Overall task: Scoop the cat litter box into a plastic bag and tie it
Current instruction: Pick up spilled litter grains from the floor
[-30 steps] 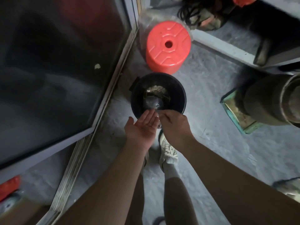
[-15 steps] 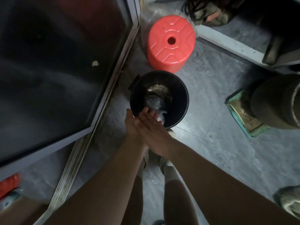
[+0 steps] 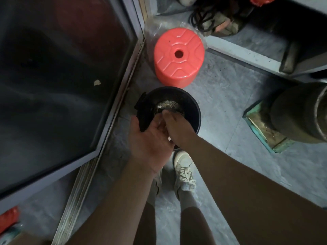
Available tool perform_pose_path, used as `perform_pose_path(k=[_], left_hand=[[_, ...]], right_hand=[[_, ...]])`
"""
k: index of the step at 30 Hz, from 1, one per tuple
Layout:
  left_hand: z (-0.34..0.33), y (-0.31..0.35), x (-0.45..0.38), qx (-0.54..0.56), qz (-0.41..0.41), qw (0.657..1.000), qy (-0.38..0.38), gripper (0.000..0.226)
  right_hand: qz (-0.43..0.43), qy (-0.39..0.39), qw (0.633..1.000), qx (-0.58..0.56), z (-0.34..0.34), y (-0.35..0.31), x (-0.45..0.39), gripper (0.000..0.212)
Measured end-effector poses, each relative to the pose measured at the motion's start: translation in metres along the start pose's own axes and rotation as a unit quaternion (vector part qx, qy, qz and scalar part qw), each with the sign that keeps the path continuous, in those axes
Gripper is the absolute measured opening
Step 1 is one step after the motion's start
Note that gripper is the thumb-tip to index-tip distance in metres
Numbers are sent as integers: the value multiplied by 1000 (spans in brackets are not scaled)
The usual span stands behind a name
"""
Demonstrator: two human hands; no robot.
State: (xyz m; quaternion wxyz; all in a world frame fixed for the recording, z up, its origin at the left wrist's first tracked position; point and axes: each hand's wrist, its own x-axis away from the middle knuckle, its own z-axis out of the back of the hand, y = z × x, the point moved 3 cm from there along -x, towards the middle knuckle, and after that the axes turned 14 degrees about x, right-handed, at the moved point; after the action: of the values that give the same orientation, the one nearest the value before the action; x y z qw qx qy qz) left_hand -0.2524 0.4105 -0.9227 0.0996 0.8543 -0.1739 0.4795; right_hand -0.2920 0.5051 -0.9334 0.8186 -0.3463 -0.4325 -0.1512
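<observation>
Reached into black bin (image 3: 192, 112) with both hands. Left hand (image 3: 150, 138) cupped, palm up; right hand (image 3: 177, 128) above it, grips unclear. Clear plastic bag mostly hidden beneath. Litter (image 3: 168, 105) binned; tying seemingly unfinished.

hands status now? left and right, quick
Left hand: palm up beside the black bin, fingers hidden; cannot tell.
Right hand: reaching into the bin, fingers hidden; cannot tell.

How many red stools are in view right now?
1: the red stool stands on the floor just beyond the black bin, beside the glass door frame. Red items at the top and lower-left edges are cut off, so more could be hidden.
</observation>
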Motion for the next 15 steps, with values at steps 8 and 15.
perform_pose_path(k=[8,15], left_hand=[[-17,-16,-28,-377,-111,919,22,39],[-26,-23,1,-650,-233,691,-217,50]], right_hand=[[-53,-73,844,-529,-6,-22,42,72],[-126,-104,706,-689,0,11,36,69]])
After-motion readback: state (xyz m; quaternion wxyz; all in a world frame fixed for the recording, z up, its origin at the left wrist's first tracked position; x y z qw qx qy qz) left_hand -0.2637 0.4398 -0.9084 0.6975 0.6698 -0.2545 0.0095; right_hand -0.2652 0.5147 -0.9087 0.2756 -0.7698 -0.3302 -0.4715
